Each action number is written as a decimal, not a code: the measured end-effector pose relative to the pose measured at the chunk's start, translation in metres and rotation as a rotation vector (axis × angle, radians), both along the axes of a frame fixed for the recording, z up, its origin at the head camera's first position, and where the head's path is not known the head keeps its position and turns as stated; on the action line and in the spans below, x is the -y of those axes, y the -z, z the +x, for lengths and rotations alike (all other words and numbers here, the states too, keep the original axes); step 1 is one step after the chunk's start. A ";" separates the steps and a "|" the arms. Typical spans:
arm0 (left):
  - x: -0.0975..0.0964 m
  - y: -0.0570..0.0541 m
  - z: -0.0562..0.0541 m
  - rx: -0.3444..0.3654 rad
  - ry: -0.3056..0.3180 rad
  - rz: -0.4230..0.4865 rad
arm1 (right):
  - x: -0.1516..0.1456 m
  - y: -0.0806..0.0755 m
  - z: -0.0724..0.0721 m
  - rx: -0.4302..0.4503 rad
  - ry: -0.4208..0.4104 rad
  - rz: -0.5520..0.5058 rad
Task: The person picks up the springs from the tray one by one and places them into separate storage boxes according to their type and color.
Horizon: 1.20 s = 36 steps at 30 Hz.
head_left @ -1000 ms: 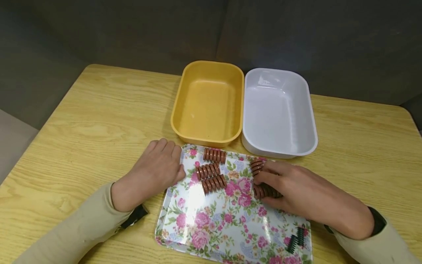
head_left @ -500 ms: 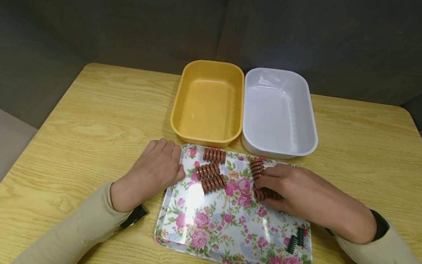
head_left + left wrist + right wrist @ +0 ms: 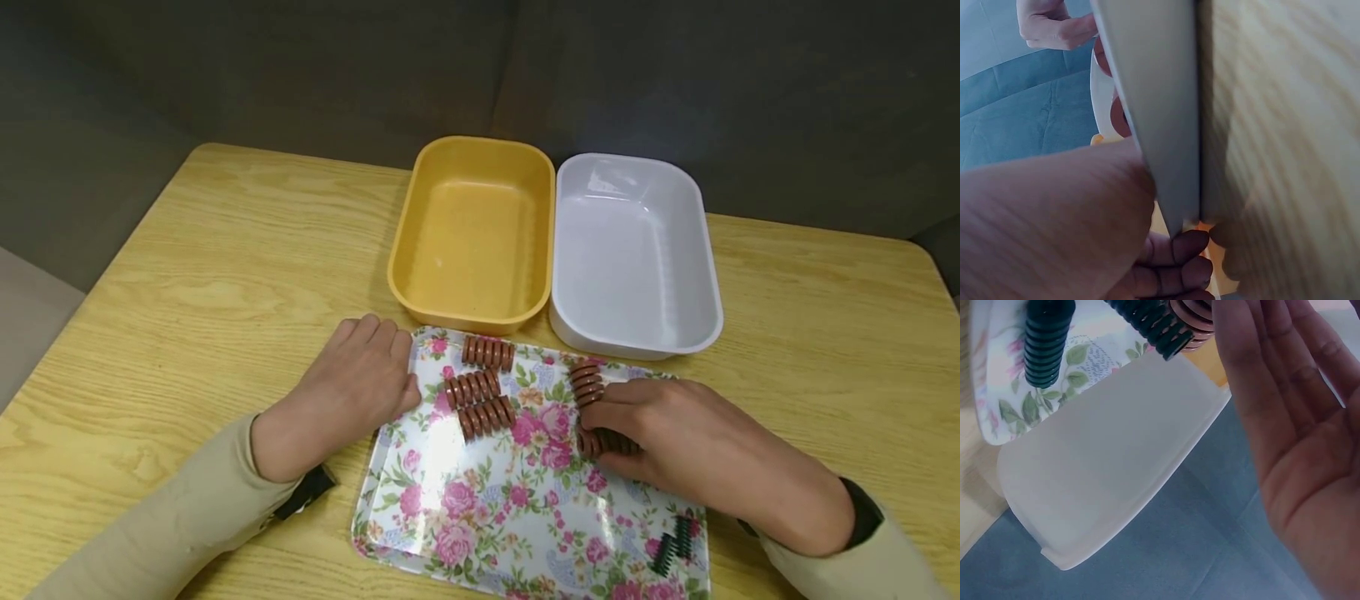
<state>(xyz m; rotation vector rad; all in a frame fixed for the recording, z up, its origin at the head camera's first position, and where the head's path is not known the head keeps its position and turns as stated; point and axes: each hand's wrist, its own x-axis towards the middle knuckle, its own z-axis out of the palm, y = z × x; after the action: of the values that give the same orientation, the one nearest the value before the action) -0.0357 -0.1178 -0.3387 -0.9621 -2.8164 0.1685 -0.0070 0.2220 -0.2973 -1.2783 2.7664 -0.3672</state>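
Brown coil springs lie on a floral tray [image 3: 525, 517]. On the left is a group of three, among them a lower brown spring [image 3: 486, 418]. My left hand [image 3: 352, 383] grips the tray's upper left edge, its fingertips [image 3: 1188, 247] curled at the tray's side in the left wrist view. My right hand [image 3: 667, 425] pinches a brown spring [image 3: 592, 442] between thumb and fingers, partly hiding it. Just above that lies another brown spring [image 3: 585, 383], close to the fingertips. Dark green springs [image 3: 672, 547] rest in the tray's lower right corner.
Behind the tray stand a yellow bin [image 3: 472, 250] and, side by side with it, a white bin [image 3: 633, 258]. All sit on a wood-grain table [image 3: 225, 275] whose back edge meets a dark grey covering [image 3: 315, 83].
The right hand has shifted very slightly, with the upper right brown spring showing a little more beside its fingers. The left hand and tray have stayed in place.
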 end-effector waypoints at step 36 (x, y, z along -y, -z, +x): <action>-0.001 -0.001 0.000 0.024 -0.013 -0.016 | 0.003 0.009 -0.001 0.062 -0.087 -0.091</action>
<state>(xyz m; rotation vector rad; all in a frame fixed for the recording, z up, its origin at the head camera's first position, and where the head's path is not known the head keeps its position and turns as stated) -0.0360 -0.1173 -0.3377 -0.9562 -2.8474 0.1827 -0.0081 0.2194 -0.3061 -1.3768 2.6614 -0.5221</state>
